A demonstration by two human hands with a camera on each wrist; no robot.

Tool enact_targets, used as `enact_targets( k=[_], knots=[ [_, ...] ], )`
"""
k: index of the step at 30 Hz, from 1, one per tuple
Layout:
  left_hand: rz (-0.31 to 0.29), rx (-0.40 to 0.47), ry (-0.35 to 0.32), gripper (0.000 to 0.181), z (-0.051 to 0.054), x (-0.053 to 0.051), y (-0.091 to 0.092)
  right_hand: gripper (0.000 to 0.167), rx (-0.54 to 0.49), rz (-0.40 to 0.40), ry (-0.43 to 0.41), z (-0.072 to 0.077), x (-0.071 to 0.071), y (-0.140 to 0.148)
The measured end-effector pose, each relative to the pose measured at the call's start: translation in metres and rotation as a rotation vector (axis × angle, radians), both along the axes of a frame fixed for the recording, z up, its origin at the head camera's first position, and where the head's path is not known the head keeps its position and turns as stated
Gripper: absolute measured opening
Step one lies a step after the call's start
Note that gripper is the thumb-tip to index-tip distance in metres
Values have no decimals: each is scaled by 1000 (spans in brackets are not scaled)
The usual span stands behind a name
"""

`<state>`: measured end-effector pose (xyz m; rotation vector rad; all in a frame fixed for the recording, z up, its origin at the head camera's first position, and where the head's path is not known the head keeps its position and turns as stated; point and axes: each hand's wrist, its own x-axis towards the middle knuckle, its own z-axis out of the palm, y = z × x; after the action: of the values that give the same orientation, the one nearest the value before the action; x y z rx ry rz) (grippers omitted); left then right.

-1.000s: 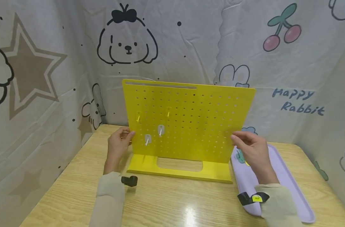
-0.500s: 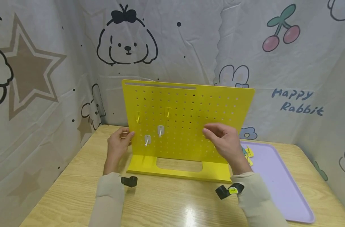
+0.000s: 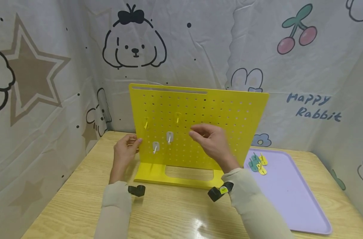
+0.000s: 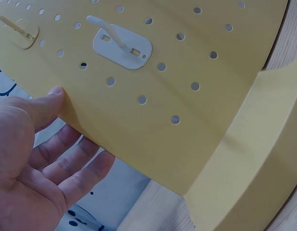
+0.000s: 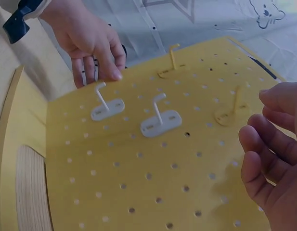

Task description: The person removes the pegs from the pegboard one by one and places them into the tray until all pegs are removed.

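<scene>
I see the yellow board [image 3: 181, 149] at the frame's centre, its left edge pinched by the left hand [image 3: 125, 151]; the right hand [image 3: 212, 141], well apart, hangs loosely curled near a yellow hook [image 3: 177, 119].

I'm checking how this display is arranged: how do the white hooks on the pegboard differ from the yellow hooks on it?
The white hooks contrast with the pegboard, while the yellow hooks nearly blend into it. Both yellow hooks sit higher than either of the white hooks. The two white hooks are close together; the two yellow hooks are farther apart. All four share a plate against the pegboard with a prong sticking out.
</scene>
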<state>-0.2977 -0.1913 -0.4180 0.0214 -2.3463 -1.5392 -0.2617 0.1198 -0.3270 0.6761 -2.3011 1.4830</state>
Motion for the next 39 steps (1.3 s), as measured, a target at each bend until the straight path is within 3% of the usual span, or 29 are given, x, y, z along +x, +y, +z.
enact_targets(
  k=[13,29,39],
  knots=[
    [1,3,-2,27,2,0,0,27,-35,49,-85,9,-19,-33],
    [7,9,-19,28,1,-1,0,18,13,10,-37,12,-24,-43],
    [11,6,-34,28,2,0,0,17,-25,28,5,13,-22,-42]
  ],
)
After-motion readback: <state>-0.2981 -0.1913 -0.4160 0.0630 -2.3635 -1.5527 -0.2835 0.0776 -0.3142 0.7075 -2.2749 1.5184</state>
